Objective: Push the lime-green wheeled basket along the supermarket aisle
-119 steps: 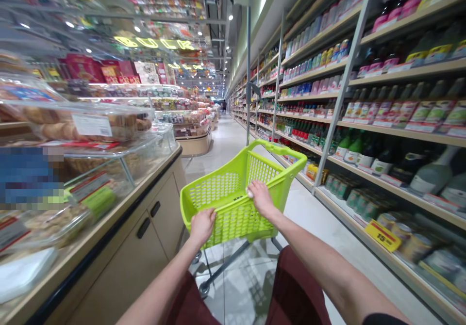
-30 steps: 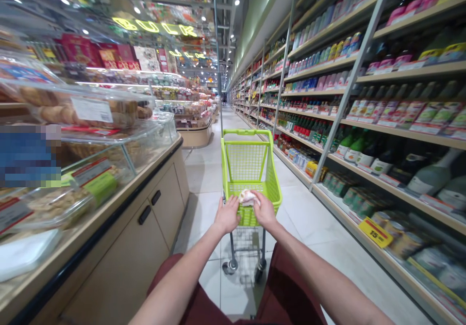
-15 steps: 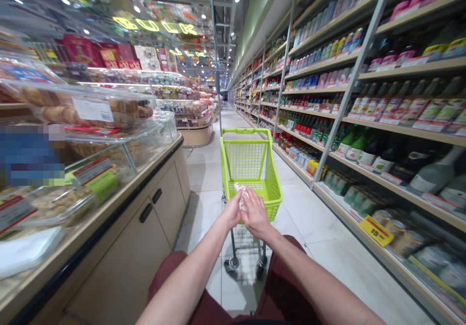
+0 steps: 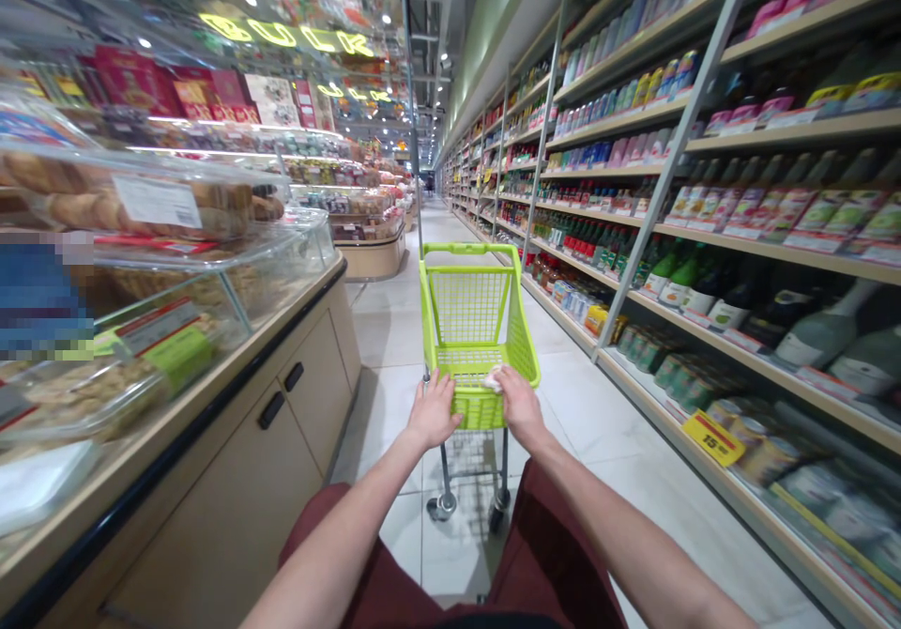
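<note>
In front of me stands a small shopping cart (image 4: 473,310) with a lime-green plastic basket on grey legs. My left hand (image 4: 433,411) is at the basket's near left corner, fingers stretched out and nothing in them. At the near right side, my right hand (image 4: 521,407) is closed round a crumpled white tissue (image 4: 496,378), which shows past the fingertips over the basket's near rim. Whether the left fingers touch the rim I cannot tell. No goods show inside the basket.
On the left runs a wooden counter (image 4: 302,441) with packaged baked goods (image 4: 204,202). Shelves (image 4: 658,225) of bottles and cans line the right side. A yellow price tag (image 4: 713,437) sticks out low on the right. The tiled aisle (image 4: 433,225) stretches ahead between them.
My hands were together over the basket with the tissue between them. They have parted, the left to the left and the right to the right, and the tissue is now in my right hand.
</note>
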The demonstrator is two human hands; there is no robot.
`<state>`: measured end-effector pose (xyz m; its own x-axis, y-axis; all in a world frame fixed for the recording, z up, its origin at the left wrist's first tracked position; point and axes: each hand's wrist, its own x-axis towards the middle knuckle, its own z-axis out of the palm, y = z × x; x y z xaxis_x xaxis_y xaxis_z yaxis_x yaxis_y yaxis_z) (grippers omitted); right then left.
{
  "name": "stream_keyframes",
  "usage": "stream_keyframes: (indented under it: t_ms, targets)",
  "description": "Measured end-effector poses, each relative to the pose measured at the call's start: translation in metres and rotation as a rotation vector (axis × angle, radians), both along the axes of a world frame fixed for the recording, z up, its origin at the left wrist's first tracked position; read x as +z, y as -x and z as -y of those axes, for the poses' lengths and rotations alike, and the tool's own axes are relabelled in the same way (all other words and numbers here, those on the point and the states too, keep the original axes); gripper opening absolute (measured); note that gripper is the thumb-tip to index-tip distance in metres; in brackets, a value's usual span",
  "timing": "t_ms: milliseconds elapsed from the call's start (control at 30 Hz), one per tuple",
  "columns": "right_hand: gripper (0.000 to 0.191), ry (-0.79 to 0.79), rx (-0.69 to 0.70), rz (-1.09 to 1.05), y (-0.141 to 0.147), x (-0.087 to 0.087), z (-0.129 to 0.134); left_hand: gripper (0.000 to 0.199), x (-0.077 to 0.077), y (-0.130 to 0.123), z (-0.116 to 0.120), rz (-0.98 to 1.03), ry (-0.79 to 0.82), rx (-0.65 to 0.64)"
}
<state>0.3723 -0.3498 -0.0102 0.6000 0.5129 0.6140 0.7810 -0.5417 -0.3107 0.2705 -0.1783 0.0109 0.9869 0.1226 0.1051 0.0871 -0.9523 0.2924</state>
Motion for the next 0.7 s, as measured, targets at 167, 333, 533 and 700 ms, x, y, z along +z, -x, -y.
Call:
stream_keyframes:
  t_ms: [167, 333, 533, 700]
  targets:
    - [0.04, 0.122, 0.162, 0.048, 0.03, 0.002, -0.054, 0.062, 0.001, 0.002, -0.003, -0.039, -0.143, -0.035]
    - [0.032, 0.232, -0.04, 0.023, -0.008, 0.013, 0.011, 0.061, -0.001, 0.004, -0.013, -0.026, -0.145, -0.005]
    - [0.035, 0.038, -0.07, 0.017, -0.015, -0.001, 0.015, 0.062, -0.006, 0.004, -0.007, 0.037, -0.078, -0.029]
    - [0.037, 0.058, 0.15, 0.088, 0.01, -0.012, -0.031, 0.057, 0.001, 0.009, -0.018, 0.037, -0.118, -0.079]
